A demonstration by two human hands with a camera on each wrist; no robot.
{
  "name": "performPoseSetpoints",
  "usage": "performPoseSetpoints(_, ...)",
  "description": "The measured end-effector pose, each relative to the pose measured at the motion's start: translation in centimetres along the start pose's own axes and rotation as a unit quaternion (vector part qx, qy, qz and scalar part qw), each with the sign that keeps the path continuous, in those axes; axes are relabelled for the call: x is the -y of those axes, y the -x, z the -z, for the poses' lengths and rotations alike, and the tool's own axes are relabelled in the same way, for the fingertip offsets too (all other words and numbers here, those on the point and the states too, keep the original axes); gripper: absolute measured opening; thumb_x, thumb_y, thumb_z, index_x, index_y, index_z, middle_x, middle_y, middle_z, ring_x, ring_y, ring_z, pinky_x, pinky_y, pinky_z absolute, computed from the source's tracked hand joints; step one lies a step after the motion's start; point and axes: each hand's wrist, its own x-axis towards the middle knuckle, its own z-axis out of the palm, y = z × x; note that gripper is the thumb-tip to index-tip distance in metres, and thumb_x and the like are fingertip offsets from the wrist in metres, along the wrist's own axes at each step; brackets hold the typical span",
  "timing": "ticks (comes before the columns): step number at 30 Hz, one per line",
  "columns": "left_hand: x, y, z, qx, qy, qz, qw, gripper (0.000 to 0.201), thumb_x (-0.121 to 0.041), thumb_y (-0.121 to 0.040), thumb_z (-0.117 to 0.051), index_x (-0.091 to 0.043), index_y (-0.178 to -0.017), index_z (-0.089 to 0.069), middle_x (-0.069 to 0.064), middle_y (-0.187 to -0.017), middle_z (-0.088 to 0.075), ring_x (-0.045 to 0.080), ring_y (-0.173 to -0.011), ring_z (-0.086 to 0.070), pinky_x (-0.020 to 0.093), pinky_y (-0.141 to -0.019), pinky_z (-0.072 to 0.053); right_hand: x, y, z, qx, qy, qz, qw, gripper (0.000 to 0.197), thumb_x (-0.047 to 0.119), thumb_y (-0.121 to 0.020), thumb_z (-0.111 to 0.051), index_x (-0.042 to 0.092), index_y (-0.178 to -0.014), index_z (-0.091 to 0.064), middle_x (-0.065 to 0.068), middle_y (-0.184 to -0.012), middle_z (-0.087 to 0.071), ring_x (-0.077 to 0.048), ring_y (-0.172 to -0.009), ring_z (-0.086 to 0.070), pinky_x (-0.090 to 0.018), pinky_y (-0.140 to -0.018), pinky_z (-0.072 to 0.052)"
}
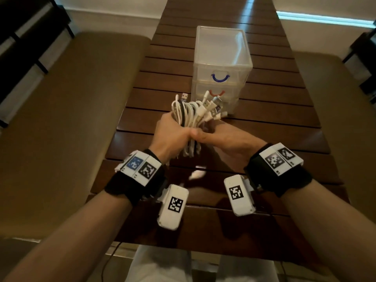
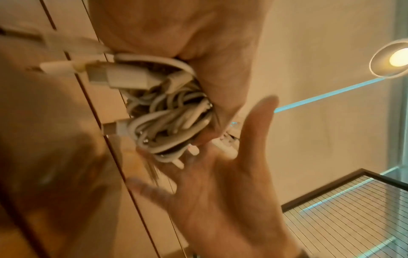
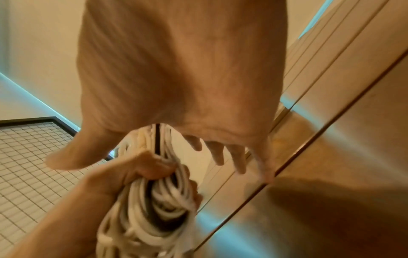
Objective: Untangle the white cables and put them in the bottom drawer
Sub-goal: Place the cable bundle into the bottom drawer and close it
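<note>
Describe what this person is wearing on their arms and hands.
Both hands, left hand and right hand, are bare, as are the forearms, with no sleeves. Each wrist carries a black strap topped with white blocks bearing square black-and-white coded markers; one on the left is blue. A white camera box with its own marker hangs below each wrist.

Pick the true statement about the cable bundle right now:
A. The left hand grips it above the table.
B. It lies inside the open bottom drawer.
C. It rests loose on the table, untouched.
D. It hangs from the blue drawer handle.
A: the left hand is wrapped round the cable bundle, holding it up over the table in front of the drawer unit, whose drawers look closed.
</note>
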Motion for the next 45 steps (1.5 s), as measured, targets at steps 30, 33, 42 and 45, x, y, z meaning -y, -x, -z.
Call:
performPoseSetpoints(30, -6.6, -6.7, -1.2, -0.073, -0.412, -0.237, 0.877, 0.043, -0.040, -0.070, -0.064, -0.017, -0.106, -0.059, 0.003, -0.089, -0.072, 0.031, -0.083, -0.067, 0.038, -0.073, -0.054, -4.3, -5.3, 3.6, -0.232, 0.388, -0.106, 0.886, 0.064, 0.037, -0.082, -0.069, 0.020, -0.132, -0.033, -0.012, -0.116, -0.062, -0.033, -0.108, -0.060, -0.035, -0.084, -0.047)
performPoseSetpoints(33, -6.7, -6.7, -1.1, -0.079, -0.436, -0.222, 0.869, 0.038, -0.031, -0.070, -0.067, -0.016, -0.104, -0.059, 0.007, -0.088, -0.071, 0.034, -0.083, -0.065, 0.038, -0.072, -0.050, -4.1, -4.6, 2.8, -0.241, 0.407, -0.094, 0.876, 0.061, 0.035, -0.083, -0.068, 0.018, -0.133, -0.036, -0.013, -0.116, -0.063, -0.034, -0.110, -0.060, -0.039, -0.086, -0.051)
performPoseSetpoints(42, -7.3, -5.9, -1.1, -0.068, -0.431, -0.204, 0.876, 0.041, -0.033, -0.071, -0.070, -0.017, -0.107, -0.061, 0.007, -0.092, -0.071, 0.032, -0.086, -0.066, 0.040, -0.077, -0.055, -4.8, 0.6, -1.2, -0.215, 0.441, -0.088, 0.867, 0.055, 0.042, -0.087, -0.066, 0.023, -0.134, -0.044, -0.002, -0.105, -0.063, -0.024, -0.097, -0.063, -0.043, -0.083, -0.055)
performPoseSetpoints(45, -7.6, -5.3, -1.0, -0.062, -0.430, -0.205, 0.877, 0.043, -0.038, -0.071, -0.071, -0.018, -0.107, -0.061, 0.006, -0.092, -0.071, 0.031, -0.086, -0.067, 0.042, -0.078, -0.056, -4.8, 1.9, -1.9, -0.201, 0.444, -0.083, 0.869, 0.053, 0.044, -0.087, -0.065, 0.026, -0.132, -0.041, 0.002, -0.097, -0.064, -0.021, -0.092, -0.063, -0.043, -0.081, -0.055)
